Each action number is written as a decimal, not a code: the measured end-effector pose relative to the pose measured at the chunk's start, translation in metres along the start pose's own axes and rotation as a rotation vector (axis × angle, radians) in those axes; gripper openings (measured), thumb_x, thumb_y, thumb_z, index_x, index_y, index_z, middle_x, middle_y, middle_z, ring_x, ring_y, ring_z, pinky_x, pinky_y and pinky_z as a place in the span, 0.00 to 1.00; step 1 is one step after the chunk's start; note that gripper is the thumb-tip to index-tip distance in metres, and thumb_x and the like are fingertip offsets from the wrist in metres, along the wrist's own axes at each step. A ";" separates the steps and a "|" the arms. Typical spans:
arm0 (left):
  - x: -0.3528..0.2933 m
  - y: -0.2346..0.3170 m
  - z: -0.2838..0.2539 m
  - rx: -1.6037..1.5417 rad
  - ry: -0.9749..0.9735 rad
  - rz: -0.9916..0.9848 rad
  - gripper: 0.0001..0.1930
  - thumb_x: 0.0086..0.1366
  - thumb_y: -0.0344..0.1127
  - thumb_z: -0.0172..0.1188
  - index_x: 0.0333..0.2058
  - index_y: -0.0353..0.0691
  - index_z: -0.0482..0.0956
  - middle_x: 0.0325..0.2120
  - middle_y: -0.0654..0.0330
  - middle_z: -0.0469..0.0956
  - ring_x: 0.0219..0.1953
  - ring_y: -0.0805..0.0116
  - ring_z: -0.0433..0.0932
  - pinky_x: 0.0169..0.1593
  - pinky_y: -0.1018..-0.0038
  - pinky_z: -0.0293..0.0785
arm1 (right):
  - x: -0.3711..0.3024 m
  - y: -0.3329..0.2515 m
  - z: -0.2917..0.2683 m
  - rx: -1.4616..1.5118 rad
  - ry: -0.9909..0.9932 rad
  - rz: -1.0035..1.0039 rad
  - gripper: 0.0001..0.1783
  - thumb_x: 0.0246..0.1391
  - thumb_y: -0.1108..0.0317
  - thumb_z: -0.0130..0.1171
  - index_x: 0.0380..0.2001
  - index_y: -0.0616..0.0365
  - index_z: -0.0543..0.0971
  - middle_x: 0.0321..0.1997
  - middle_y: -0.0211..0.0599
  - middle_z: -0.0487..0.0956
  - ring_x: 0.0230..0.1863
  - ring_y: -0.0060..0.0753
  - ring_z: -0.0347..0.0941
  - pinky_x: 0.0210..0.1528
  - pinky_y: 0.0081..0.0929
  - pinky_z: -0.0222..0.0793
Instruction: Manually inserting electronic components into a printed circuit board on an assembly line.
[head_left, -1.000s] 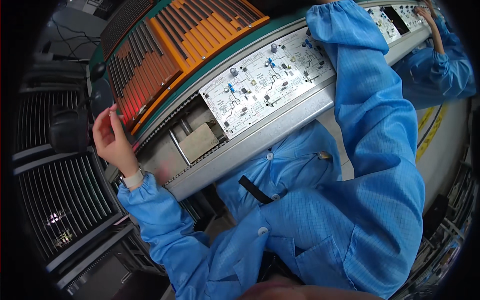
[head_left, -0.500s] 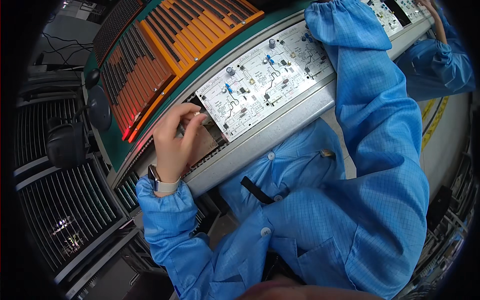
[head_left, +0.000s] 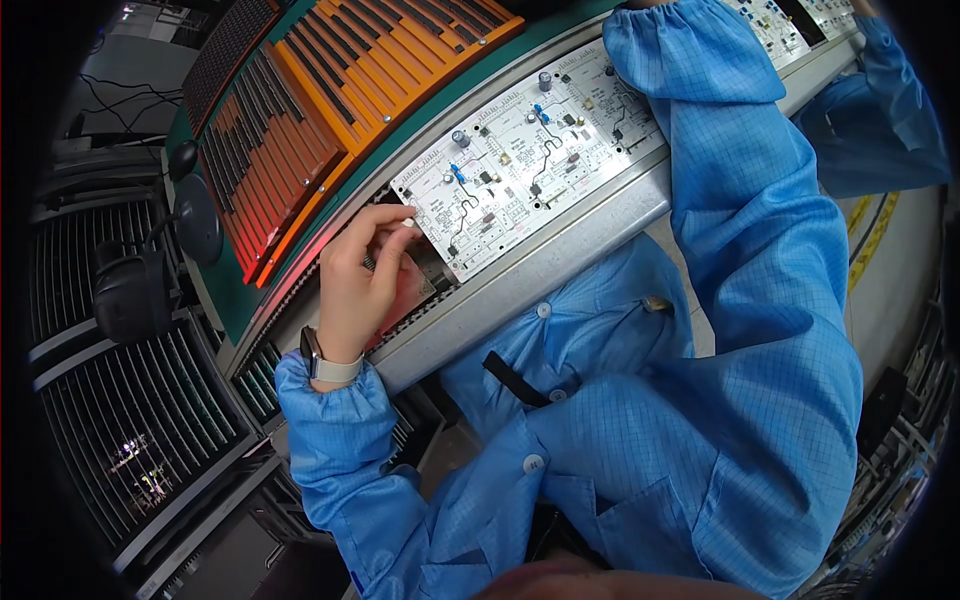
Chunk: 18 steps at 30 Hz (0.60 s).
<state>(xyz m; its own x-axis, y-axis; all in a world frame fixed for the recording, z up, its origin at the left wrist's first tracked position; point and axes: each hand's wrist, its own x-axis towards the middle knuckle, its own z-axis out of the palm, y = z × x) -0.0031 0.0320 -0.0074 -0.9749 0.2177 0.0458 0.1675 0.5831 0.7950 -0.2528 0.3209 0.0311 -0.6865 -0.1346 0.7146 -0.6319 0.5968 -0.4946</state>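
While the right hand stays hidden — its blue sleeve point(head_left: 740, 200) runs up past the top edge of the frame, so its grip cannot be told — the left hand point(head_left: 362, 285) sits left of centre, fingertips pinched on a small white part point(head_left: 408, 223) at the left corner of the white circuit board point(head_left: 530, 165). The board lies on a metal conveyor rail point(head_left: 560, 250) crossing the upper middle. Orange slotted trays point(head_left: 330, 100) fill the upper left; a co-worker's blue sleeve point(head_left: 885, 110) is cut off at upper right.
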 end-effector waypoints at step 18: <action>0.009 0.007 0.000 0.129 0.029 0.070 0.08 0.58 0.24 0.70 0.37 0.33 0.86 0.32 0.58 0.80 0.27 0.73 0.74 0.32 0.79 0.70 | -0.005 -0.023 -0.009 0.067 -0.009 0.032 0.07 0.49 0.72 0.70 0.32 0.62 0.87 0.31 0.42 0.84 0.32 0.35 0.81 0.37 0.29 0.77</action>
<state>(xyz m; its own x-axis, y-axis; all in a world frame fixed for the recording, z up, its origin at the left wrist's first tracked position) -0.0108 0.0383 -0.0018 -0.9637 0.2397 0.1174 0.2509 0.6634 0.7050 -0.2313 0.3152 0.0438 -0.7098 -0.1239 0.6935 -0.6320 0.5469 -0.5491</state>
